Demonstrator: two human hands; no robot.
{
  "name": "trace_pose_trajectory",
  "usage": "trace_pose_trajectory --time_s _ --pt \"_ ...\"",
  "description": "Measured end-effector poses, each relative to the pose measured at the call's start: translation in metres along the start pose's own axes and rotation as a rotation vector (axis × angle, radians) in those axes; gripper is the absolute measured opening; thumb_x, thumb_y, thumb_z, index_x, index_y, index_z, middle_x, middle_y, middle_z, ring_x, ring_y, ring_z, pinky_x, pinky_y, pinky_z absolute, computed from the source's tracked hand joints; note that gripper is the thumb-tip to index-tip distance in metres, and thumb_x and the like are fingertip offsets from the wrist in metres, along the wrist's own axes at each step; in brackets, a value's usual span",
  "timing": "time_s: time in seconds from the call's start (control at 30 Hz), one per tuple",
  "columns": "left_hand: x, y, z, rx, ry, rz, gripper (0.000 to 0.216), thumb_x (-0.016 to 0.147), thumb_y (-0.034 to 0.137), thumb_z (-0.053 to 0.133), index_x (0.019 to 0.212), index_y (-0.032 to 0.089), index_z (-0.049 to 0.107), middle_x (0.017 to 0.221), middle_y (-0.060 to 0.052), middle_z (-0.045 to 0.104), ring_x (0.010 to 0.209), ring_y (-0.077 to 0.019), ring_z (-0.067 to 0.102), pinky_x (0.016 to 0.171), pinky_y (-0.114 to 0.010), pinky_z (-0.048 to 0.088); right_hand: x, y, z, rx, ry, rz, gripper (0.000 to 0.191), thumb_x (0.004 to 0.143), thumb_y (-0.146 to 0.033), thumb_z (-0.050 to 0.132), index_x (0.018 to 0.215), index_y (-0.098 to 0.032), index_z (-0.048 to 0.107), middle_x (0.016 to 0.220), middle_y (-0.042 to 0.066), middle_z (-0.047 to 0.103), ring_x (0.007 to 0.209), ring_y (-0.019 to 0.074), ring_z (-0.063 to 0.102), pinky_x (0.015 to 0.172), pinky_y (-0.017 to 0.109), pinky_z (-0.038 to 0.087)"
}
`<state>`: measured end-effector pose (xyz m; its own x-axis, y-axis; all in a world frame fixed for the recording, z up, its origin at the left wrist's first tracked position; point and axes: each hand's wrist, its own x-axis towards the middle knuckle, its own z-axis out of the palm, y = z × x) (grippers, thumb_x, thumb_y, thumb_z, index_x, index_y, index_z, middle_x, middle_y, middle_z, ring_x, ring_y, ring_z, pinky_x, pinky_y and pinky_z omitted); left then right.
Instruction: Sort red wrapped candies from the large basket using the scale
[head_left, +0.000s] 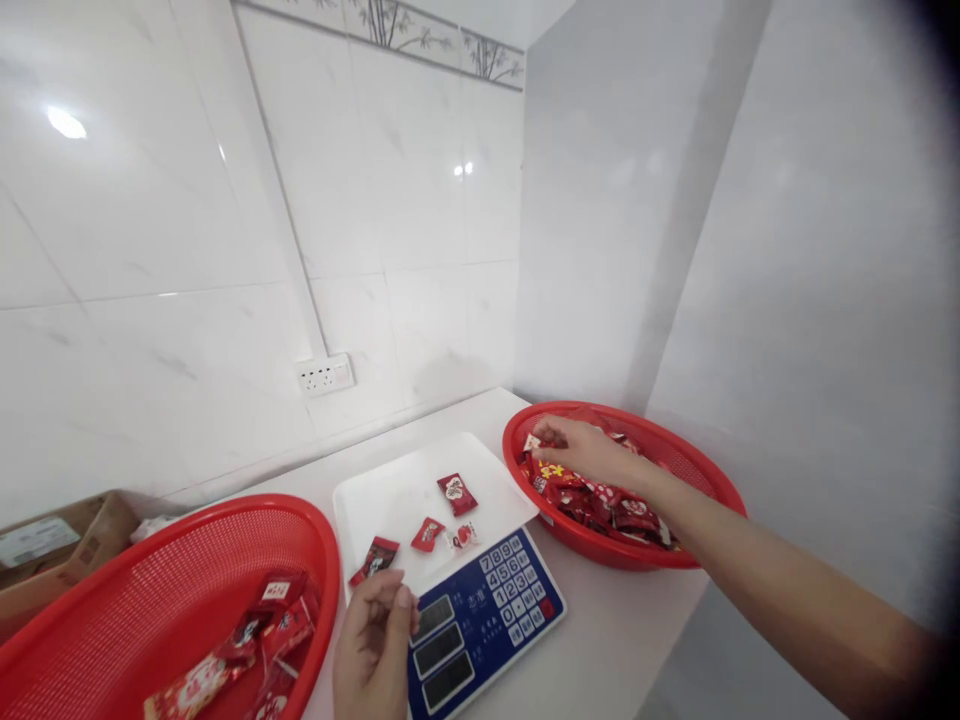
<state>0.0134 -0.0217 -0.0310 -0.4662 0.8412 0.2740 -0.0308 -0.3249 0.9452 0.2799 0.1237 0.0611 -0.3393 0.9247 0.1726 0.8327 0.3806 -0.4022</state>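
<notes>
A blue scale (487, 610) with a white weighing tray (390, 490) stands between two red baskets. Several small red wrapped candies lie on the tray: one (457, 493) near its middle, one (427, 533) and a paler one (462, 536) closer to me, one (374, 559) at the front left. My left hand (373, 645) hovers at the tray's front edge, fingers curled just below that front-left candy. My right hand (581, 450) reaches into the right basket (701, 470), fingers closed over the pile of red candy packets (600, 500); whether it grips one is hidden.
The left red basket (150, 560) holds a few red packets (247, 640). A cardboard box (60, 550) sits at the far left against the tiled wall. A wall socket (325, 375) is behind the scale. A white wall closes in on the right.
</notes>
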Motion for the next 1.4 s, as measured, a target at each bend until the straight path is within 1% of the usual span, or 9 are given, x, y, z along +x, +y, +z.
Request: trace_pose_trajectory --time_s 0.07,0.2,0.3,0.43,0.63,1.07,1.17,1.3,1.4 --pt "-0.007 0.005 0.005 0.049 -0.079 -0.032 0.027 0.072 0.041 0.066 0.084 0.017 0.062 0.061 0.000 0.062 0.055 -0.0128 0.058 0.053 -0.022 0.051 -0.030 -0.028 0.020 0.258 -0.004 -0.062 0.018 0.084 -0.033 0.052 0.096 -0.020 0.057 0.097 0.002 0.065 0.090 0.0168 0.060 0.078 0.028 0.047" --pt "-0.016 0.009 0.012 0.087 -0.303 -0.110 0.028 0.078 0.043 0.057 0.090 0.017 0.062 0.072 -0.003 0.064 0.057 -0.0136 0.059 0.052 -0.025 0.052 -0.073 -0.073 0.068 0.773 -0.141 -0.050 0.022 0.071 -0.036 0.065 0.085 -0.020 0.060 0.080 0.000 0.066 0.076 0.0177 0.060 0.068 0.029 0.047" --pt "-0.018 0.007 0.014 0.077 -0.385 -0.143 0.028 0.081 0.045 0.052 0.082 0.017 0.059 0.067 0.000 0.061 0.052 -0.0115 0.057 0.048 -0.023 0.049 -0.085 -0.094 0.092 0.957 -0.212 -0.004 0.022 0.069 -0.035 0.067 0.085 -0.020 0.062 0.077 0.000 0.067 0.072 0.0168 0.059 0.067 0.029 0.046" --pt "-0.014 0.006 0.013 0.053 -0.371 -0.191 0.030 0.084 0.046 0.048 0.074 0.018 0.054 0.059 0.003 0.058 0.046 -0.0102 0.055 0.046 -0.021 0.046 -0.085 -0.102 0.103 1.099 -0.235 0.055 0.027 0.068 -0.039 0.067 0.087 -0.020 0.064 0.074 0.000 0.066 0.063 0.0146 0.057 0.061 0.028 0.046" --pt "-0.014 0.008 0.011 0.073 -0.311 -0.179 0.031 0.083 0.046 0.050 0.074 0.017 0.054 0.057 0.004 0.055 0.045 -0.0094 0.054 0.046 -0.021 0.045 -0.084 -0.097 0.108 1.077 -0.182 0.125 0.028 0.072 -0.045 0.063 0.063 -0.019 0.056 0.054 -0.004 0.057 0.055 0.0127 0.052 0.057 0.026 0.039" --pt "-0.012 0.007 0.010 0.043 -0.364 -0.264 0.036 0.080 0.050 0.053 0.066 0.017 0.054 0.054 0.002 0.057 0.044 -0.0097 0.053 0.045 -0.021 0.045 -0.082 -0.095 0.111 1.156 -0.203 0.191 0.033 0.069 -0.050 0.063 0.067 -0.018 0.056 0.053 -0.004 0.055 0.052 0.0118 0.050 0.055 0.026 0.038" --pt "-0.011 0.005 0.010 -0.001 -0.352 -0.282 0.031 0.079 0.047 0.055 0.074 0.017 0.054 0.055 0.004 0.056 0.043 -0.0092 0.053 0.043 -0.021 0.045 -0.082 -0.094 0.113 1.046 -0.109 0.111 0.027 0.074 -0.046 0.059 0.070 -0.020 0.058 0.058 -0.003 0.057 0.055 0.0136 0.054 0.057 0.027 0.042" --pt "-0.010 0.004 0.010 -0.130 -0.362 -0.351 0.032 0.081 0.045 0.055 0.099 0.019 0.052 0.065 0.003 0.059 0.053 -0.0112 0.060 0.046 -0.023 0.051 -0.086 -0.090 0.117 0.780 0.172 -0.138 0.013 0.080 -0.031 0.054 0.079 -0.024 0.064 0.079 0.003 0.065 0.075 0.0184 0.061 0.070 0.031 0.048" --pt "-0.009 0.004 0.010 -0.184 -0.370 -0.357 0.026 0.078 0.040 0.060 0.091 0.018 0.056 0.078 0.000 0.062 0.068 -0.0129 0.064 0.054 -0.023 0.054 -0.088 -0.087 0.121 0.684 0.263 -0.286 0.017 0.083 -0.026 0.049 0.080 -0.026 0.066 0.091 0.005 0.065 0.083 0.0190 0.062 0.075 0.033 0.050"
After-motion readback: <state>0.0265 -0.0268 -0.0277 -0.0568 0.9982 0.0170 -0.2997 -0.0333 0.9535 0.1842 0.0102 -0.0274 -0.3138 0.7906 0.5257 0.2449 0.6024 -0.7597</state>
